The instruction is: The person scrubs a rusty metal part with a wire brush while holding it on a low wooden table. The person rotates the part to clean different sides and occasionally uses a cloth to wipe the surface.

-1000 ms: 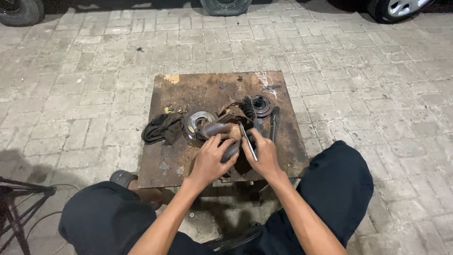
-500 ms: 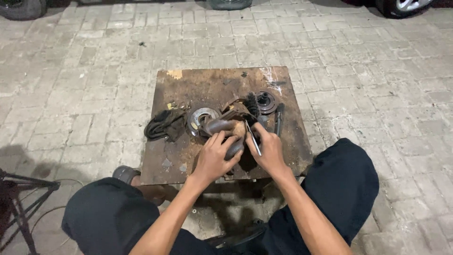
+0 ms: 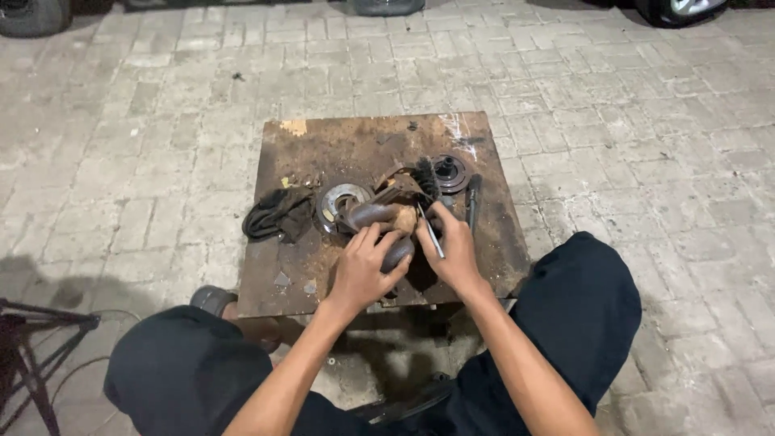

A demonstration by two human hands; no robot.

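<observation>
Gripping the curved grey metal pipe piece [image 3: 379,226] with my left hand [image 3: 365,266], I keep it near the front middle of the rusty brown metal table [image 3: 323,145] — its bend arches from upper left down toward me. My right hand [image 3: 454,249] pinches a thin silver metal rod [image 3: 430,232], slanting up-left. A black crumpled cloth [image 3: 274,214] lies left.

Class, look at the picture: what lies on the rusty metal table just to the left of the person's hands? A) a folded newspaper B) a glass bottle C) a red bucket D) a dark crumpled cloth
D: a dark crumpled cloth lies on the rusty table, left of the left hand gripping the curved metal part.
</observation>
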